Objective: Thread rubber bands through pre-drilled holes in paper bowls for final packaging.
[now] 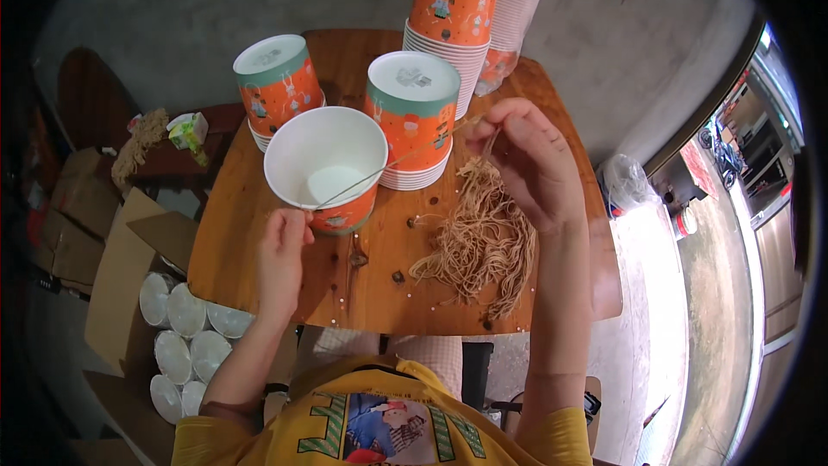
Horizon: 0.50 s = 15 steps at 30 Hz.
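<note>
A thin tan string (385, 170) runs taut between my two hands, passing in front of an upright orange paper bucket (326, 134) with a white inside. My left hand (285, 240) is closed in a pinch on one end, close to the bucket's lower left side. Higher up at the right, my right hand (533, 160) pinches the other end between thumb and fingers. Below the right hand lies a loose, tangled heap of tan strings (483, 242) on the wooden table (371, 293). Whether the left fingers touch the bucket I cannot tell.
Upside-down bucket stacks stand behind: one at left (276, 82), one in the middle (414, 112), a tall one (453, 13) at the back. A bagged stack (517, 0) leans beside it. An open carton (116, 293) with several wrapped white-topped stacks sits on the floor at left.
</note>
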Each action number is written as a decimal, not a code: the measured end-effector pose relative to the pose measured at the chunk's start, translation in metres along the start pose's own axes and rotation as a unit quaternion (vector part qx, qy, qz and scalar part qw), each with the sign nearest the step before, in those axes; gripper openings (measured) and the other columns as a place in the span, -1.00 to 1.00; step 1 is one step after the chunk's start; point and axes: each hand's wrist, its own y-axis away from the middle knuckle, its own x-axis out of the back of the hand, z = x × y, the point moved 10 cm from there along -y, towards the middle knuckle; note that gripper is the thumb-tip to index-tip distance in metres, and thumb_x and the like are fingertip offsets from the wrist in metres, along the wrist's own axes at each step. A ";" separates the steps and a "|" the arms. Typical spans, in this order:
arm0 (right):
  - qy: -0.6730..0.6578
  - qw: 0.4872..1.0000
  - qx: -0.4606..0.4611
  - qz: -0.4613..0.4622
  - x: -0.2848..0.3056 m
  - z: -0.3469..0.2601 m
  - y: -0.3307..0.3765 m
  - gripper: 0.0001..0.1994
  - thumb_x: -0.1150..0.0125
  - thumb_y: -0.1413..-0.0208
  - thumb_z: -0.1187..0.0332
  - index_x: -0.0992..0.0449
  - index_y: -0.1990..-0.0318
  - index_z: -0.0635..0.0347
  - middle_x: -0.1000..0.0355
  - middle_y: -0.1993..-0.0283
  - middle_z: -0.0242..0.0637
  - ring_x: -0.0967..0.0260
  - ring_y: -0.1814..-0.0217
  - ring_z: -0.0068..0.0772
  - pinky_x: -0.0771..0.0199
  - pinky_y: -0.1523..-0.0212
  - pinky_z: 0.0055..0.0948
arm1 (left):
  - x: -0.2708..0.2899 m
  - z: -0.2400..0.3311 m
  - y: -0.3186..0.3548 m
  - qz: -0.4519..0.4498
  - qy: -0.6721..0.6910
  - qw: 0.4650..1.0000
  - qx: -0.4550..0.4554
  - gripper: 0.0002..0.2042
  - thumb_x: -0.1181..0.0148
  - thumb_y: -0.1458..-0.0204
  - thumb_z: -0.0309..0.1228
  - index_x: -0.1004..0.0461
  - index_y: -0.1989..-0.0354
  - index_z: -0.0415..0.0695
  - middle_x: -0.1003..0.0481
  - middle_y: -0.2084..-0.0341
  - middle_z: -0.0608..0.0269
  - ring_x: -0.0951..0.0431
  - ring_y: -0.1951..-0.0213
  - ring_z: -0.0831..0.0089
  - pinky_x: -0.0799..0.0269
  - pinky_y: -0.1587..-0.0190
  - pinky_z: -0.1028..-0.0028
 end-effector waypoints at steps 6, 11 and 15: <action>0.084 0.996 0.033 -0.019 -0.007 -0.010 -0.008 -0.77 -0.05 -0.30 0.31 -0.52 0.09 0.29 -0.51 0.12 -0.29 -0.43 0.05 -0.49 -0.41 -0.05 -0.47 | -0.064 0.081 0.043 -0.075 -0.236 0.908 -0.338 -0.86 -0.16 -0.08 -0.57 -0.38 0.20 -0.22 -0.42 0.29 0.10 -0.46 0.24 0.18 -0.39 0.17 0.34; 0.096 0.995 -0.032 -0.008 -0.008 0.010 -0.004 -0.79 -0.06 -0.30 0.29 -0.51 0.12 0.24 -0.49 0.28 -0.38 -0.45 0.22 -0.59 -0.46 0.12 -0.57 | -0.107 0.150 0.031 -0.033 -0.288 0.841 -0.456 -0.45 -0.30 0.03 -0.48 -0.26 -0.16 -0.21 -0.38 0.08 -0.01 -0.36 -0.02 -0.01 -0.25 -0.09 0.15; 0.125 0.990 -0.067 -0.013 0.002 0.021 0.003 -0.80 -0.07 -0.30 0.30 -0.52 0.15 0.25 -0.48 0.30 -0.40 -0.43 0.27 -0.61 -0.45 0.19 -0.59 | -0.135 0.094 -0.015 -0.233 -0.200 0.931 -0.196 -0.80 -0.12 -0.15 -0.38 -0.40 0.15 -0.24 -0.50 0.31 -0.05 -0.52 0.15 0.01 -0.41 0.14 0.20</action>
